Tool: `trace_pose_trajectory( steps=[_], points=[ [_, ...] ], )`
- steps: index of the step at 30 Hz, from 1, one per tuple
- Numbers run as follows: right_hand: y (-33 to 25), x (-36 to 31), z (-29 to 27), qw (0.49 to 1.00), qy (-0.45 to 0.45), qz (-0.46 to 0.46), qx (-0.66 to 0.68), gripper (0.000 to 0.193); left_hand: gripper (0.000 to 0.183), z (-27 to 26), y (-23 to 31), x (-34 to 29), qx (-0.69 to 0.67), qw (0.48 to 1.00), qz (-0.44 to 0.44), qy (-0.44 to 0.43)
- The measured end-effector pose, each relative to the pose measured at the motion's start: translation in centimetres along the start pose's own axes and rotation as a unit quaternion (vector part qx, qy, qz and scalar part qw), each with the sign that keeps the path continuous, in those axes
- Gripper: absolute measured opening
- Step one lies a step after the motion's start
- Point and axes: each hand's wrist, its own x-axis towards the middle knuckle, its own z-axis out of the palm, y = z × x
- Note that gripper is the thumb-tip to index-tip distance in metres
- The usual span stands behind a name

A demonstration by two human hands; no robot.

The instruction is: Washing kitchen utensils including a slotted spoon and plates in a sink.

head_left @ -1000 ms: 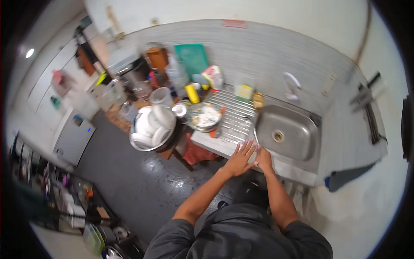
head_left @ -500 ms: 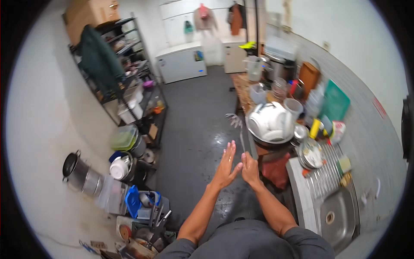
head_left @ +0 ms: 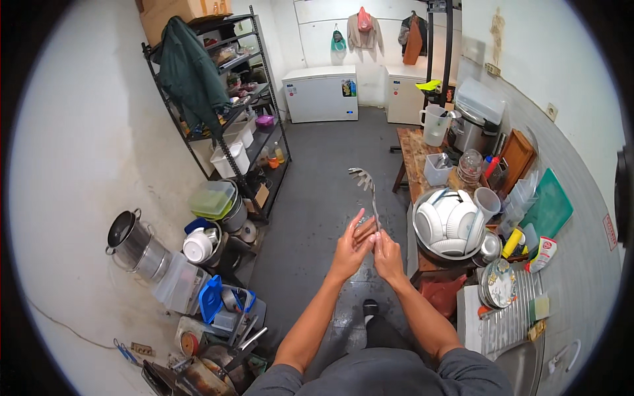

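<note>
A metal spaghetti server [head_left: 364, 176] stands upright in front of me, its toothed head at the top and bent to the left. My right hand [head_left: 388, 256] is closed round the lower end of its handle. Close on the left is my left hand [head_left: 351, 251], its forefinger stretched upward and the other fingers reaching toward the handle. Those fingertips lie beside the handle; whether they touch it I cannot tell. The left thumb lies close to the right hand's fingers.
On the right, a wooden table [head_left: 415, 153] bears a large bowl of white dishes [head_left: 450, 223]. Nearer stands a sink unit with stacked plates [head_left: 498, 282]. A black shelf rack [head_left: 267, 119], pots [head_left: 127, 231] and plastic tubs line the left. White chest freezers [head_left: 321, 99] stand at the back.
My view has shifted, so the room sits further right and lower. The left hand's fingers, flat before, now bend toward the handle. The spaghetti server stays in my right hand.
</note>
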Motion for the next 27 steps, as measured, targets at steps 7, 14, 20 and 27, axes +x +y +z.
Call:
trace_pose_trajectory(
  steps=[7, 14, 20, 27],
  points=[
    [6.5, 4.3, 0.9, 0.995, -0.077, 0.059, 0.021, 0.037, 0.033, 0.0, -5.8, 8.0, -0.139, 0.982, -0.094, 0.086],
    [10.8, 11.7, 1.2, 0.994, -0.085, 0.073, 0.0, 0.045, 0.031, -0.8, -8.1, 16.8, -0.057, 0.991, -0.107, 0.055],
    [12.6, 15.9, 2.9, 0.987, -0.113, 0.093, 0.073, 0.034, 0.025, -2.2, -10.0, 20.8, -0.026, 0.987, -0.131, 0.085],
    [16.1, 20.8, 4.8, 0.982, -0.162, 0.05, 0.088, 0.02, 0.028, -5.8, -12.6, 26.5, -0.024, 0.988, -0.136, 0.074]
  ],
)
